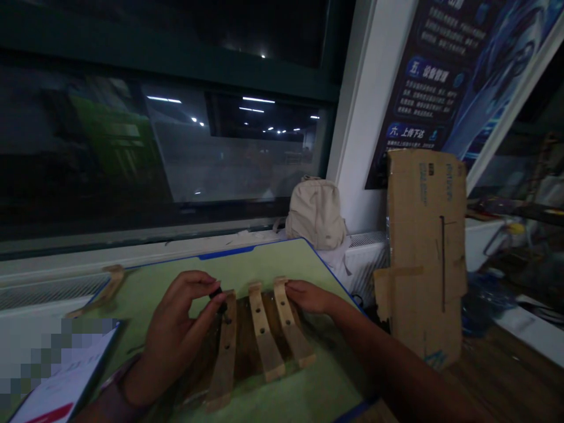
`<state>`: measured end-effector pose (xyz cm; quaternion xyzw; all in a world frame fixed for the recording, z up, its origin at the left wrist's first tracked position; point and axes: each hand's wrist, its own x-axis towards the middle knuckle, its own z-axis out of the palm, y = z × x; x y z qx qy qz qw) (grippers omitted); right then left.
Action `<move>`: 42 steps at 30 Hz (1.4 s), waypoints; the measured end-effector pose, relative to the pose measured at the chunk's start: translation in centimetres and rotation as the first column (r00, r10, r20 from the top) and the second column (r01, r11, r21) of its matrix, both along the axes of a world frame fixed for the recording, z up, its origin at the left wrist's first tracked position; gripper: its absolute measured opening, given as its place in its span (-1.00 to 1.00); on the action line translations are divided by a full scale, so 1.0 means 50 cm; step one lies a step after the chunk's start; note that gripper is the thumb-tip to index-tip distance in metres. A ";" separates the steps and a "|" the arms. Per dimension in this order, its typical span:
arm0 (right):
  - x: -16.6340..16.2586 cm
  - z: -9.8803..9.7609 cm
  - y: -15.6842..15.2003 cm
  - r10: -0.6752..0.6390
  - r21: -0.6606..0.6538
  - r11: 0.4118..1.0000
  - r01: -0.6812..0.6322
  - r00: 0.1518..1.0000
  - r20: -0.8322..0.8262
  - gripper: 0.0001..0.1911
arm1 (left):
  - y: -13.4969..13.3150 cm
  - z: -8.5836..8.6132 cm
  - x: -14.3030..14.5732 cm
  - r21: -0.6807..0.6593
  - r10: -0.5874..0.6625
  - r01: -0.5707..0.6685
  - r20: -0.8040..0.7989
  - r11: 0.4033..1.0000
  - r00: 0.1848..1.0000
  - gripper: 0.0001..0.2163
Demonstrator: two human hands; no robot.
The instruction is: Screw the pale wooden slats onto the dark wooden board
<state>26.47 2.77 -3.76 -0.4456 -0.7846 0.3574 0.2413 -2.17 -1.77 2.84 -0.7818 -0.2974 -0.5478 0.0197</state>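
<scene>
My left hand (185,311) pinches a small black tool (219,298) between thumb and fingers, its thin tip pointing at a hole in the left wooden slat (222,364). Blur hides the tool's exact kind. My right hand (308,295) grips the upper end of the right wooden slat (294,339), with some fingertips hidden behind it. Between them lies the middle wooden slat (265,346). All three slats are curved, have dark round holes, and rest across a brown, glossy panel (244,346).
The green table (282,258) has a blue edge. Another wooden piece (110,282) lies at its left edge, near a white document (70,376). Beyond are a beige backpack (316,214), a window (185,147) and a radiator (365,239). Cardboard (427,258) stands at right.
</scene>
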 end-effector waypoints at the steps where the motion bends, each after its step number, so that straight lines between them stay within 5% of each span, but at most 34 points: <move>1: 0.000 0.002 0.000 0.009 -0.002 1.000 -0.009 1.000 0.009 -0.41 | -0.002 0.002 0.000 0.006 0.004 -0.004 -0.013 1.000 1.000 -0.92; 8: 0.000 0.010 -0.003 0.072 0.016 0.997 -0.071 0.997 -0.030 -0.38 | -0.005 -0.012 0.007 -0.098 -0.046 0.042 -0.033 0.994 0.998 -0.77; 15: 0.003 0.007 -0.007 0.030 -0.048 0.998 -0.034 0.995 -0.090 -0.33 | -0.009 -0.008 0.015 0.006 -0.073 0.073 0.006 0.997 0.997 -0.79; 24: -0.001 0.025 -0.014 0.037 -0.041 0.998 -0.039 0.999 -0.038 -0.29 | -0.009 -0.016 0.020 -0.086 -0.183 0.184 0.025 0.979 0.983 -0.74; 31: -0.004 0.028 -0.017 0.028 -0.040 0.999 -0.031 0.997 -0.068 -0.27 | -0.014 0.000 0.016 -0.023 -0.063 0.064 0.023 0.998 0.998 -0.82; 37: -0.003 0.025 -0.015 0.005 -0.028 1.000 -0.006 0.999 -0.050 -0.29 | -0.018 0.000 0.017 0.005 -0.125 0.125 -0.066 0.992 0.990 -0.69; 42: -0.003 0.027 -0.017 0.004 -0.019 1.000 -0.005 0.999 -0.032 -0.29 | -0.019 -0.010 0.015 0.056 -0.089 0.096 -0.111 0.994 0.990 -0.78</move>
